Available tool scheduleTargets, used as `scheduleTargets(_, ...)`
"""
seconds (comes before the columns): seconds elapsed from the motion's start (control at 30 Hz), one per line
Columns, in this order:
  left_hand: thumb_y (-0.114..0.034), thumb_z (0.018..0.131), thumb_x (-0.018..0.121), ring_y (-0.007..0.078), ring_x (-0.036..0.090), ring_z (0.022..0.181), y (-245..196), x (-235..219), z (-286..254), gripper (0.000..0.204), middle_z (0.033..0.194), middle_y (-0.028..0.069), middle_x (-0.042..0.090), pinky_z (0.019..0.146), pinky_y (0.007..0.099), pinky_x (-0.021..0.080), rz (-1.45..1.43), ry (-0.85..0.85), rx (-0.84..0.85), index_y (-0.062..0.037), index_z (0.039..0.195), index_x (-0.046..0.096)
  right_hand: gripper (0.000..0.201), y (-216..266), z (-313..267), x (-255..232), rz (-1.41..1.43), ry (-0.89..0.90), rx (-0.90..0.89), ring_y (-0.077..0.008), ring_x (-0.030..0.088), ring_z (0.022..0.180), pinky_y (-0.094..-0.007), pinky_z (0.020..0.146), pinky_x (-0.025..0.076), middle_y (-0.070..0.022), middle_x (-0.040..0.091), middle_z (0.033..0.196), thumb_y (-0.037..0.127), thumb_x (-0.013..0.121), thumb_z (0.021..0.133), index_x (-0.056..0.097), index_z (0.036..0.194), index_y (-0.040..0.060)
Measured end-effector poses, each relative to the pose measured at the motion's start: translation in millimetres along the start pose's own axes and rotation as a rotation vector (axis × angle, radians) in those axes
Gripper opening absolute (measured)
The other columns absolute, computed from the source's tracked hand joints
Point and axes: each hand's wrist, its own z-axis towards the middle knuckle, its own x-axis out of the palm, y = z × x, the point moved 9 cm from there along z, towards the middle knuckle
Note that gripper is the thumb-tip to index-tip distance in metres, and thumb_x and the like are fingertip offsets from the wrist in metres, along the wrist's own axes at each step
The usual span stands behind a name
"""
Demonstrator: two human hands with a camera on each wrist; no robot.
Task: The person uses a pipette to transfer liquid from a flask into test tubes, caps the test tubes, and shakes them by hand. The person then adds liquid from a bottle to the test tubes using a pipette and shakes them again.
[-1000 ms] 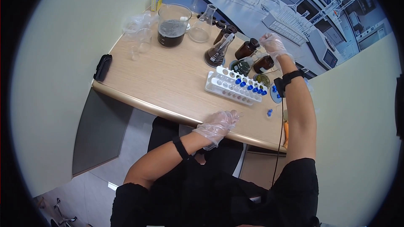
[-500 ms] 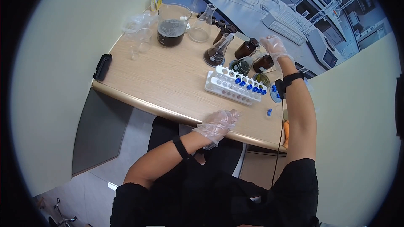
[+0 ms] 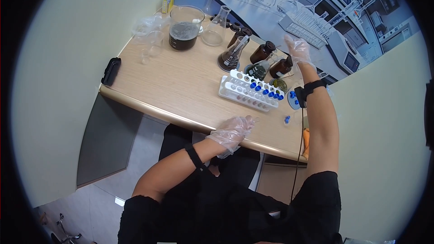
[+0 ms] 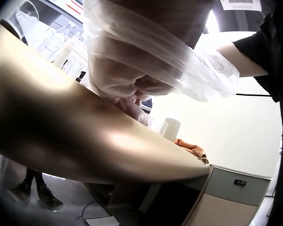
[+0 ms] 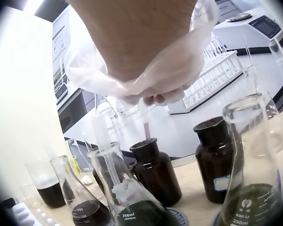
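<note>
At the front table edge in the head view, my gloved left hand (image 3: pixel 231 131) holds a small clear tube (image 3: pixel 256 119) between its fingertips. In the left wrist view this hand (image 4: pixel 132 61) hides most of its fingers, and a clear tube (image 4: pixel 163 128) shows beyond them. My gloved right hand (image 3: pixel 299 49) is raised over the brown bottles (image 3: pixel 281 67). The right wrist view shows that hand (image 5: pixel 144 77) pinching a thin dropper (image 5: pixel 147 129) with pinkish liquid, its lower end at a brown bottle's mouth (image 5: pixel 145 143); whether it is inside, I cannot tell.
A white rack (image 3: pixel 248 95) with blue-capped tubes stands mid-table. Around it are flasks (image 3: pixel 258 70), a blue dish (image 3: pixel 294 100) and loose blue caps (image 3: pixel 287 119). A large beaker (image 3: pixel 183 40) of dark liquid, a plastic bag (image 3: pixel 149 26) and a black case (image 3: pixel 111 71) are leftward.
The head view has shifted slightly. My right hand has moved a little to the right relative to the brown bottles. My left hand stays at the table edge with the tube.
</note>
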Motion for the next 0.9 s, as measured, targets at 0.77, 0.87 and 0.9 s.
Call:
scheduleTargets(0.77,-0.020,0.105,0.057,0.0367,0.072,0.092,6.0,5.5,2.1,0.035,0.102,0.0185,0.075,0.078,0.0450,0.057,-0.097,-0.028,0.027,-0.0083,0.138,0.060,0.068,-63.0,-4.6,-20.3,0.079,-0.276,0.021,-0.0424,0.070,0.081,-0.0506,0.078,0.052,-0.0261,0.073,0.083,0.062,0.064,0.095,0.073,0.084,-0.0041)
scheduleTargets(0.87,-0.021,0.106,0.057,0.0375,0.072,0.091,6.3,3.4,2.7,0.035,0.099,0.0189,0.074,0.077,0.0455,0.056,-0.103,-0.055,0.035,-0.0086,0.138,0.060,0.067,-59.7,-3.5,-19.6,0.048,-0.277,-0.003,-0.0409,0.070,0.080,-0.0504,0.077,0.052,-0.0256,0.073,0.083,0.061,0.063,0.095,0.073,0.083,-0.0039)
scheduleTargets(0.9,-0.021,0.105,0.057,0.0371,0.072,0.091,6.2,3.9,2.9,0.036,0.100,0.0190,0.074,0.077,0.0449,0.057,-0.071,-0.042,0.031,-0.0085,0.139,0.060,0.066,-58.0,-4.2,-20.2,0.043,-0.277,-0.014,-0.0404,0.071,0.080,-0.0502,0.077,0.052,-0.0254,0.073,0.083,0.061,0.063,0.095,0.073,0.084,-0.0039)
